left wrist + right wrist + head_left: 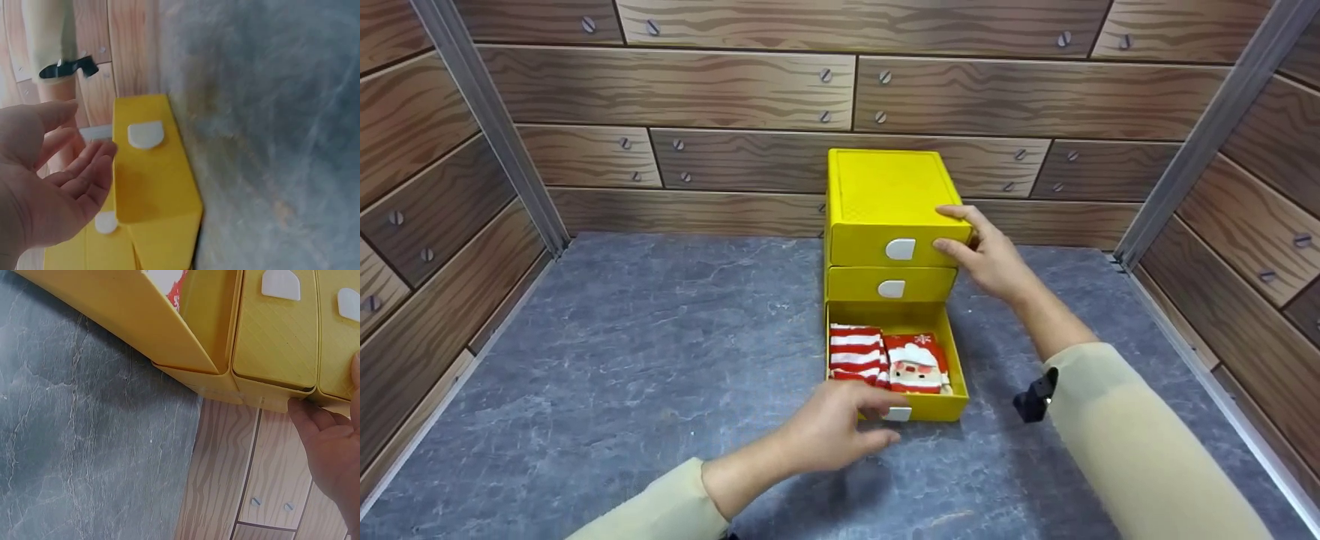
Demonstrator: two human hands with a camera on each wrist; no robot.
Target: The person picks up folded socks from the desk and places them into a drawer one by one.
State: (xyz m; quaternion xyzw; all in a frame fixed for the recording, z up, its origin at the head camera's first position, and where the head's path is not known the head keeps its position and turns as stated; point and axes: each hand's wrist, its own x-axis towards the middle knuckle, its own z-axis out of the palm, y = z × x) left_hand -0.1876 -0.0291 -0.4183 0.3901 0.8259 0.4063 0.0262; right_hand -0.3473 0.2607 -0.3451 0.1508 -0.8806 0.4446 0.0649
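A yellow drawer cabinet (889,184) stands near the back wall, its bottom drawer (941,409) pulled out and the two drawers above closed. Inside the bottom drawer lie a folded red-and-white striped cloth (853,354) and, beside it, a folded red cloth with a Santa face (915,364). My right hand (994,262) grips the cabinet's upper right corner, thumb on the front and fingers over the top and side. My left hand (832,427) is before the drawer's front by its white handle (898,414), fingers loosely bent and holding nothing; the left wrist view shows the fingers (84,177) near the drawer.
A grey marbled floor surface (660,337) spreads around the cabinet. Wood-patterned panels (735,90) form the back and sides, with metal corner posts (499,127) between them. A black wrist mount (1035,397) sits on the right sleeve.
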